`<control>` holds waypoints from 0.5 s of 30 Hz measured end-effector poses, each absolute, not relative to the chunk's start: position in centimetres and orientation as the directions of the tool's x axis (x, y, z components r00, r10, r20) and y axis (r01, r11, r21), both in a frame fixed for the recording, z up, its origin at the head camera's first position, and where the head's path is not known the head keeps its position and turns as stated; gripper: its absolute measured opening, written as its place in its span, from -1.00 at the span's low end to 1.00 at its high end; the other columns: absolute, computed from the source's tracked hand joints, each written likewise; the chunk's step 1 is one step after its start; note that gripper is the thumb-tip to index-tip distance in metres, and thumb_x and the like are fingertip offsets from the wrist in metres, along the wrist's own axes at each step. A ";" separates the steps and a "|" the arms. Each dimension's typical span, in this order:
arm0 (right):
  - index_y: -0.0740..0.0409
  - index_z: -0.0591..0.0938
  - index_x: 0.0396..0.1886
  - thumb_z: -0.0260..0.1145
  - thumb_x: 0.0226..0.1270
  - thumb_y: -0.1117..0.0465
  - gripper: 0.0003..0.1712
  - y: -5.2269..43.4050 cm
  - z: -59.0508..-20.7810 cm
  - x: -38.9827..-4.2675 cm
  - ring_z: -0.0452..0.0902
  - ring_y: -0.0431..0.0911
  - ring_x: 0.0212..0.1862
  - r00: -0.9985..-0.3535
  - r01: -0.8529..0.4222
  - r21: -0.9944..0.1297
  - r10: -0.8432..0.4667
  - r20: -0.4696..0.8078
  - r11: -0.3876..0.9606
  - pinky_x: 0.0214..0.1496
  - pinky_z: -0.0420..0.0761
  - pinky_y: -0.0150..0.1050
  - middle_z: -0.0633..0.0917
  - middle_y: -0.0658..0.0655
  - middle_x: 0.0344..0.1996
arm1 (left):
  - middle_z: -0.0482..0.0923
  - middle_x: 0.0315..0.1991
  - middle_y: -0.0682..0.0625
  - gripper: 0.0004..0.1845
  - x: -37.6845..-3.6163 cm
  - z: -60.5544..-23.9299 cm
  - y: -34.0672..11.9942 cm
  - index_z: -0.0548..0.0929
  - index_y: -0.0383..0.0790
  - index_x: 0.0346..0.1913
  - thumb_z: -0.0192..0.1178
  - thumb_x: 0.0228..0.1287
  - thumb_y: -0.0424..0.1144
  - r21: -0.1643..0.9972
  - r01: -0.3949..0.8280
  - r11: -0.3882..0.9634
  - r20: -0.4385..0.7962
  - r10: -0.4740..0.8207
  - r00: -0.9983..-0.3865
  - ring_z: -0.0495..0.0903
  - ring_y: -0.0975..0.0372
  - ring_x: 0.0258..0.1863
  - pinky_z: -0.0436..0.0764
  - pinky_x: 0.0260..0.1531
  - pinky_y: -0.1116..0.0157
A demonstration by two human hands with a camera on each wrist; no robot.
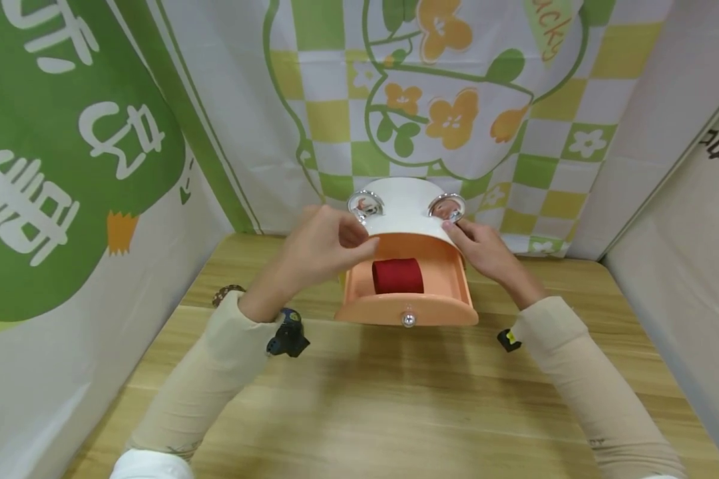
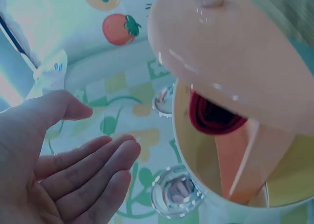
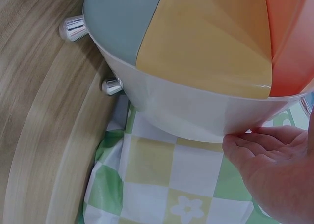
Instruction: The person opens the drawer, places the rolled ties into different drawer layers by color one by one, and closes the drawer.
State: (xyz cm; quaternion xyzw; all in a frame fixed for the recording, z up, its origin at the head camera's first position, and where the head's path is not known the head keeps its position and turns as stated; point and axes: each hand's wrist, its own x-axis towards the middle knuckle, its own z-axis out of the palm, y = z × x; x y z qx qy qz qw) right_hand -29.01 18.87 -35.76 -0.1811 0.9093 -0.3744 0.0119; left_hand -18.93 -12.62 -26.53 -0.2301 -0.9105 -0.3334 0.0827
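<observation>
A person sat at a wooden table (image 1: 395, 399) inside a booth hung with green, yellow and white printed cloth (image 1: 66, 166). Going left to right: the left hand (image 1: 323, 243) reached in with its fingers (image 2: 93, 160) straight and relaxed, their tips at the left front edge of a small white box (image 1: 404, 203). The left wrist view showed an empty palm, with nothing gripped. The box stood at the back of the table, against the cloth, with two shiny ring handles (image 1: 365, 203) on top. An orange drawer (image 1: 410, 306) stood pulled out towards the person, with a small silver knob (image 1: 408, 320) on its front. A dark red roll (image 1: 398, 275) lay inside it (its material could not be told). The right hand (image 1: 485, 249) rested its fingertips (image 3: 240, 143) against the box's right edge, fingers mostly extended and holding nothing.

In my judgement, the risks were these. With both hands only touching the lid edge, an uneven push could have slid or tipped the light box on its little metal feet (image 3: 73, 28). A downward press on the front could also have nudged the open drawer farther out, or caught a fingertip between lid and drawer.
</observation>
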 end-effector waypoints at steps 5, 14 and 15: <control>0.26 0.31 0.62 -0.09 0.66 -0.35 -0.10 18.9 -35.8 -29.0 0.42 0.31 0.47 -0.937 -0.314 -0.689 -0.329 0.115 0.653 0.50 0.40 0.26 0.48 0.44 0.47 | 0.80 -0.51 0.10 -0.76 -17.3 -26.7 -12.0 0.84 -0.11 -0.45 0.42 0.30 -0.06 0.452 0.557 0.697 0.448 0.363 -0.817 0.73 0.38 -0.55 0.68 -0.44 0.35; 0.23 0.31 0.62 -0.08 0.66 -0.34 -0.11 18.7 -35.9 -28.9 0.44 0.31 0.47 -0.941 -0.306 -0.702 -0.318 0.118 0.643 0.48 0.43 0.26 0.49 0.43 0.47 | 0.78 -0.54 0.12 -0.76 -14.1 -28.4 -9.9 0.81 -0.11 -0.49 0.46 0.25 -0.05 0.337 0.613 0.715 0.545 0.383 -0.746 0.67 0.41 -0.59 0.61 -0.50 0.43; 0.23 0.31 0.63 -0.08 0.66 -0.34 -0.11 18.8 -35.8 -28.8 0.46 0.30 0.45 -0.941 -0.303 -0.703 -0.318 0.115 0.644 0.46 0.45 0.26 0.50 0.43 0.46 | 0.78 -0.54 0.13 -0.76 -13.8 -28.7 -9.7 0.81 -0.10 -0.48 0.46 0.24 -0.04 0.318 0.618 0.719 0.550 0.391 -0.738 0.67 0.40 -0.58 0.61 -0.50 0.43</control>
